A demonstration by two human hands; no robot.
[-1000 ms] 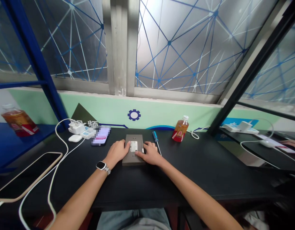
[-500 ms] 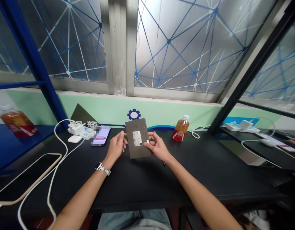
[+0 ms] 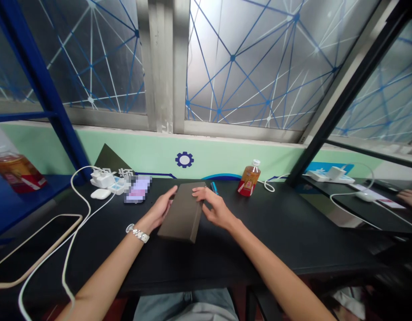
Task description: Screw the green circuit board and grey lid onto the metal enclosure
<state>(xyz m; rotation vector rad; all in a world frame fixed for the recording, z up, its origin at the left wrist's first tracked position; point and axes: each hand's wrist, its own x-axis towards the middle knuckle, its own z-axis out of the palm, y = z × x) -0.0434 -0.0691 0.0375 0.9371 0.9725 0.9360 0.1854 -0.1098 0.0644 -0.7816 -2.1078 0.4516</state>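
A flat grey-brown box (image 3: 182, 213) is tilted above the black desk (image 3: 226, 249), its plain face up and its labelled face hidden. My left hand (image 3: 161, 208) supports its left edge from beside and below. My right hand (image 3: 215, 206) touches its far right corner with the fingertips. A blue-handled screwdriver (image 3: 214, 187) lies just behind my right hand. I wear a watch (image 3: 136, 233) on my left wrist.
A phone (image 3: 138, 189), white earbud case (image 3: 100, 193), charger block (image 3: 102, 179) and white cables (image 3: 74, 209) lie at the left. An orange drink bottle (image 3: 248, 179) stands at the right rear. Another person's hand (image 3: 408, 196) rests on the neighbouring desk.
The box lay flat with its label up, was lifted upright between both hands, and is now turned over with the plain side up.
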